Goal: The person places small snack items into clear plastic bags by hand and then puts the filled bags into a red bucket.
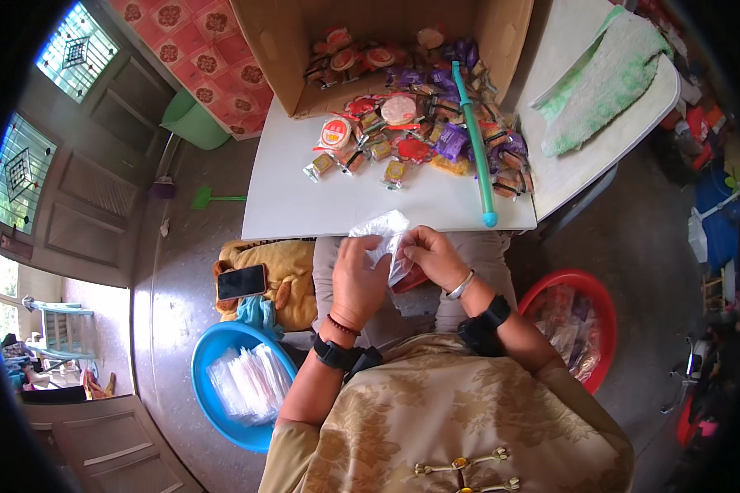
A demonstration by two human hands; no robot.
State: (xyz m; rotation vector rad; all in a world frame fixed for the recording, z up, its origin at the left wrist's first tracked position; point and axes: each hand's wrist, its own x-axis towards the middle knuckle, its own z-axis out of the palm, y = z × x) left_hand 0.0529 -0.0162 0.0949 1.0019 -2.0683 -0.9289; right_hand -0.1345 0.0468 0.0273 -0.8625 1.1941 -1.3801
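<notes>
My left hand [359, 278] is at the left side of a clear plastic bag [382, 231], its thumb and fingers apart around the film. With thumb and forefinger my right hand [430, 256] pinches the bag's right edge. Both hands are over my lap, just off the near edge of the white table [320, 215]. On the table lie wrapped snacks: a round biscuit pack [335, 133], a purple-wrapped sweet [451, 142] and small clear-wrapped cakes [393, 174]. A teal bag-sealing rod [478, 148] rests across the right part of the pile.
A cardboard box [271, 55] lies open towards me, with more snacks inside. Left are a blue basin [200, 370] of plastic bags and a phone [242, 282] on a plush cushion. A red basin [607, 320] of filled bags is right, below a chair with a towel [607, 80].
</notes>
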